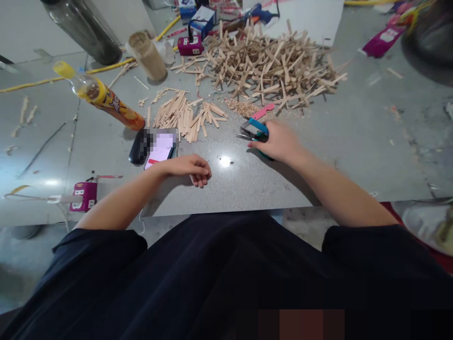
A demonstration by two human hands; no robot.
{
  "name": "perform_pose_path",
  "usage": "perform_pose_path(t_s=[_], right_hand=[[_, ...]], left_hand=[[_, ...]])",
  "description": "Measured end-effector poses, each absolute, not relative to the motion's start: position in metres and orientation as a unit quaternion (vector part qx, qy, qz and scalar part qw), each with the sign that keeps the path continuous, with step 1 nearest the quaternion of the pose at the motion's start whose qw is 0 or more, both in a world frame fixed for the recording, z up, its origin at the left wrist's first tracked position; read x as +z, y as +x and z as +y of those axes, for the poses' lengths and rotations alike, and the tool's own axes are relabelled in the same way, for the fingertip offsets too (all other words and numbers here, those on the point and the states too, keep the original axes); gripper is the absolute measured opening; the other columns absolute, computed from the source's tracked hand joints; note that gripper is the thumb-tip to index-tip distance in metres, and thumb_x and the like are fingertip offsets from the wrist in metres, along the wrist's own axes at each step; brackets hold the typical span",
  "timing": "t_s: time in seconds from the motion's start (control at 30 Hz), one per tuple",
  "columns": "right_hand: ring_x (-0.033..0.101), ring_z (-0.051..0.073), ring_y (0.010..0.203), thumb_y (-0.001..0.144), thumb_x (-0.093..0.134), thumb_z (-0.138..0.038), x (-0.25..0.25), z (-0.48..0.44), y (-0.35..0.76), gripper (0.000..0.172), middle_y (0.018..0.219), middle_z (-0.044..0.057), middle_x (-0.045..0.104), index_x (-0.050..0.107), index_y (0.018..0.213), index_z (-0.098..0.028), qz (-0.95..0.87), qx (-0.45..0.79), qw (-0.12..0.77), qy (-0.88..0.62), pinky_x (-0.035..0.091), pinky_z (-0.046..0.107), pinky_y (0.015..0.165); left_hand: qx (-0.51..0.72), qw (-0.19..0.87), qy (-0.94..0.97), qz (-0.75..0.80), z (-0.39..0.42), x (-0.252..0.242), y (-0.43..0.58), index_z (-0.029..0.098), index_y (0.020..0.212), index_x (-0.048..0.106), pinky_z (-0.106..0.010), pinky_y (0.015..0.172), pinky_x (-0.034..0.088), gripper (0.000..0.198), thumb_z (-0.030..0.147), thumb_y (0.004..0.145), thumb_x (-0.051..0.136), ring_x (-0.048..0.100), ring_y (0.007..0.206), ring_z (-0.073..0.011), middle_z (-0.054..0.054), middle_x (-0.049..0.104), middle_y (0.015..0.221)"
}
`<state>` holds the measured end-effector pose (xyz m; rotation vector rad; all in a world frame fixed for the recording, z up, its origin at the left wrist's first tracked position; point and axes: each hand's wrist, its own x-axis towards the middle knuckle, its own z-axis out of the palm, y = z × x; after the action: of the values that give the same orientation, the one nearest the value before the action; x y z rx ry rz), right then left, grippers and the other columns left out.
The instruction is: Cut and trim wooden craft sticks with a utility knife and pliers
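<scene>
My right hand (pixel 279 141) rests on the grey table (pixel 354 141) and is closed around a pair of blue-handled cutting pliers (pixel 253 130), whose jaws point left. My left hand (pixel 191 169) lies on the table with its fingers curled loosely under; whether it holds anything is hidden. It sits just below a phone (pixel 160 148) with a lit screen. A small heap of short cut wooden sticks (pixel 187 113) lies beyond the phone. A large pile of glued wooden stick crosses (pixel 272 63) fills the far middle of the table.
An orange drink bottle (pixel 102 97) lies tilted at the left. A beige cup (pixel 146 54), a dark cylinder (pixel 83 28), small magenta boxes (pixel 190 46) and a blue glue gun (pixel 260 12) stand at the back. A magenta box (pixel 83 196) sits at the near left edge.
</scene>
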<state>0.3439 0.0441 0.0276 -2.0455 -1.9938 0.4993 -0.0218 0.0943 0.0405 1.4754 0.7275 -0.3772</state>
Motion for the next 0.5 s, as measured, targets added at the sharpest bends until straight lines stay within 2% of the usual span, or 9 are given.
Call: perform_pose_path(t_s=[0.1,0.13,0.17,0.23,0.27,0.3,0.37,0.43,0.5], right_hand=[[0.078,0.046,0.115,0.095,0.088,-0.057,0.03,0.043,0.345,0.044,0.126,0.021,0.084,0.08,0.122,-0.023,-0.68,0.18,0.092,-0.705,0.058,0.053,0.088],[0.079,0.044,0.109,0.096,0.087,-0.057,0.03,0.042,0.346,0.041,0.12,0.019,0.085,0.08,0.12,-0.025,-0.674,0.184,0.086,-0.71,0.055,0.052,0.082],[0.078,0.043,0.103,0.096,0.086,-0.057,0.031,0.041,0.349,0.039,0.113,0.018,0.086,0.081,0.118,-0.026,-0.666,0.187,0.077,-0.718,0.052,0.05,0.078],[0.077,0.042,0.097,0.095,0.087,-0.059,0.033,0.039,0.357,0.037,0.104,0.017,0.085,0.081,0.112,-0.026,-0.648,0.186,0.058,-0.736,0.047,0.048,0.073],[0.077,0.042,0.096,0.095,0.087,-0.061,0.034,0.037,0.361,0.038,0.102,0.017,0.085,0.081,0.11,-0.027,-0.639,0.187,0.048,-0.745,0.045,0.048,0.071],[0.076,0.042,0.096,0.095,0.088,-0.063,0.035,0.036,0.365,0.04,0.102,0.018,0.085,0.08,0.11,-0.027,-0.633,0.189,0.038,-0.75,0.044,0.047,0.071],[0.076,0.041,0.098,0.093,0.09,-0.065,0.037,0.033,0.369,0.044,0.107,0.018,0.086,0.08,0.112,-0.027,-0.629,0.192,0.025,-0.753,0.043,0.047,0.071],[0.076,0.041,0.098,0.091,0.092,-0.064,0.038,0.032,0.371,0.045,0.108,0.018,0.086,0.081,0.112,-0.026,-0.631,0.191,0.023,-0.752,0.044,0.047,0.073],[0.076,0.041,0.096,0.09,0.092,-0.06,0.037,0.032,0.372,0.039,0.103,0.017,0.085,0.081,0.107,-0.026,-0.632,0.188,0.026,-0.751,0.045,0.047,0.073]], left_hand=[[-0.163,0.648,0.675,0.312,0.119,0.034,0.013,0.02,0.106,0.08,-0.035,0.072,0.069,0.022,0.037,0.092,0.077,0.088,0.079,-0.0252,-0.011,0.09,0.091],[-0.084,0.617,0.725,0.294,0.126,0.033,0.026,0.02,0.104,0.081,-0.035,0.077,0.069,0.02,0.032,0.089,0.078,0.088,0.082,-0.023,-0.009,0.09,0.092],[0.024,0.577,0.771,0.268,0.133,0.034,0.037,0.021,0.106,0.084,-0.036,0.09,0.07,0.023,0.028,0.084,0.082,0.088,0.095,-0.0223,-0.008,0.092,0.103],[0.176,0.542,0.797,0.202,0.143,0.039,0.05,0.022,0.114,0.087,-0.043,0.117,0.066,0.03,0.027,0.084,0.087,0.084,0.129,-0.027,-0.012,0.09,0.131],[0.214,0.557,0.78,0.191,0.146,0.043,0.051,0.022,0.115,0.087,-0.043,0.119,0.065,0.028,0.028,0.088,0.087,0.084,0.129,-0.0261,-0.012,0.09,0.131],[0.223,0.582,0.757,0.199,0.149,0.047,0.048,0.022,0.117,0.087,-0.04,0.112,0.068,0.026,0.028,0.091,0.086,0.086,0.118,-0.0231,-0.011,0.09,0.124],[0.175,0.616,0.734,0.227,0.148,0.053,0.037,0.02,0.115,0.086,-0.034,0.096,0.07,0.024,0.025,0.092,0.09,0.087,0.099,-0.0189,-0.008,0.091,0.111],[0.079,0.659,0.707,0.245,0.139,0.055,0.026,0.019,0.115,0.086,-0.032,0.087,0.071,0.025,0.028,0.093,0.094,0.087,0.093,-0.0191,-0.01,0.092,0.108],[-0.033,0.716,0.657,0.234,0.124,0.049,0.025,0.019,0.125,0.087,-0.036,0.094,0.073,0.034,0.035,0.096,0.095,0.09,0.102,-0.0223,-0.015,0.092,0.121]])
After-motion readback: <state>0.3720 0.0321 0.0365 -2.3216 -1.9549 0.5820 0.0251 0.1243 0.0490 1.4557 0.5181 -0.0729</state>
